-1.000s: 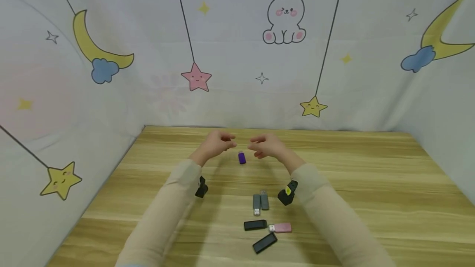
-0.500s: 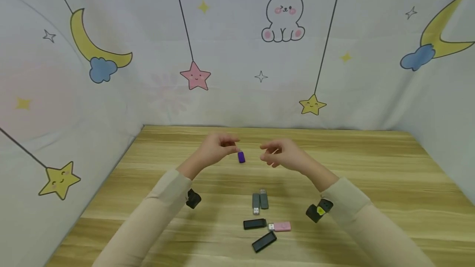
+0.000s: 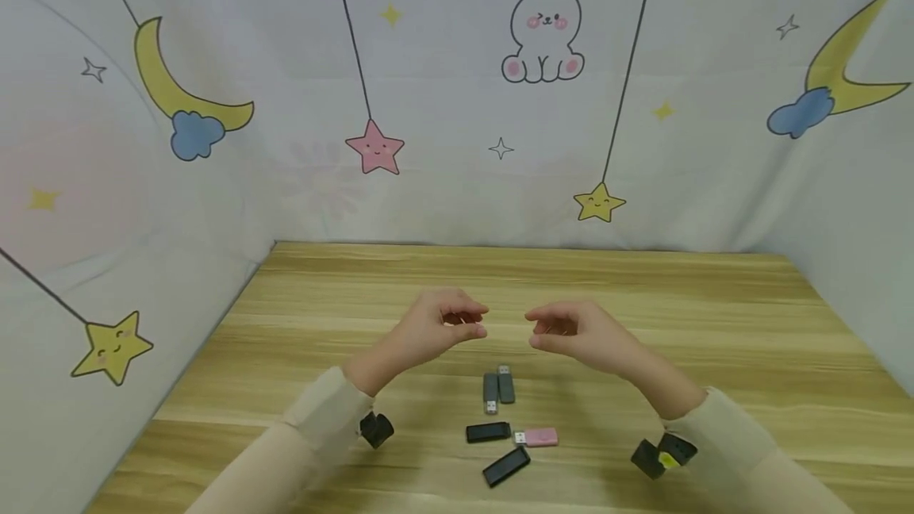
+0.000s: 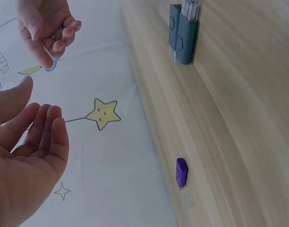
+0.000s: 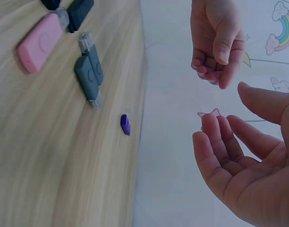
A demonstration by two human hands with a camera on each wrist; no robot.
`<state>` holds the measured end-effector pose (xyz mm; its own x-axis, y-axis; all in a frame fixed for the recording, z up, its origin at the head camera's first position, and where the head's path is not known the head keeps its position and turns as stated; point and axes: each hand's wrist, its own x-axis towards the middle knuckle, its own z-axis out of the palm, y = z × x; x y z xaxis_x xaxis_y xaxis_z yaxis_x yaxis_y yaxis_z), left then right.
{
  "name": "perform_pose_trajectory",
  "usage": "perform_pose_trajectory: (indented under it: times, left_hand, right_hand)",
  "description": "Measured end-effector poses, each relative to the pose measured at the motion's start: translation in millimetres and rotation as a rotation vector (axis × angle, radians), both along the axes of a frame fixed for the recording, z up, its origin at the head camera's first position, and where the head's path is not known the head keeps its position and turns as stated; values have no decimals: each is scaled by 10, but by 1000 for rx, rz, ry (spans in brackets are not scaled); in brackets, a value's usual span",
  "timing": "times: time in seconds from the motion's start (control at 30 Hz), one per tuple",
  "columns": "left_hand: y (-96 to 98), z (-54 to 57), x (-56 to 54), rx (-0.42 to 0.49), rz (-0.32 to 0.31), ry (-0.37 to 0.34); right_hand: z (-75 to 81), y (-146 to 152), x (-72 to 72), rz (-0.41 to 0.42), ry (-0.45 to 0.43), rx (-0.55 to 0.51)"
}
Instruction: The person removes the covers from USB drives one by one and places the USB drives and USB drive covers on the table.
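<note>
- First, at lower left, a pale sleeve (image 3: 286, 443) runs up to the wrist, with a small black device (image 3: 376, 428) strapped beneath it.
- Next, the left hand (image 3: 435, 329) hangs in the air above the table, fingers loosely curved, thumb apart from them, holding nothing.
- The purple USB stick (image 4: 181, 172) lies on the table towards its far edge; both wrist views show it, while the head view does not.
- Around the middle, the two grey USB sticks (image 3: 498, 385) lie side by side nearer the person than the hands, the left one's plug towards the person, the right one's away.
- Nearer still, an upper black stick (image 3: 488, 432) lies crosswise and a lower black stick (image 3: 506, 467) lies slantwise.
- Just right of these, a pink USB stick (image 3: 539, 438) points its plug left at the upper black one; whether they touch is unclear.
- Further right, the right hand (image 3: 585, 333) mirrors the other: raised, fingers softly bent, thumb separate, nothing in its grasp.
- Last, a black device with a yellow mark (image 3: 664, 455) sits under the right wrist.
</note>
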<state>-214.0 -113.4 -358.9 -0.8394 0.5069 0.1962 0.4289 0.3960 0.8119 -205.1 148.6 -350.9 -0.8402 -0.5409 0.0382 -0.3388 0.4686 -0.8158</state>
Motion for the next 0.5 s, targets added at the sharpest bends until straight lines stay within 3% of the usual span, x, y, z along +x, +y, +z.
perform_pose_trajectory:
  times: [0.3,0.5]
  left_hand:
    - [133,-83,226,76,-28,-47]
    - [207,-193,334,65,-76,-55]
  right_hand:
    - [-158,108,176,6,-43,-45]
    - [-276,140,263,18,-72,-76]
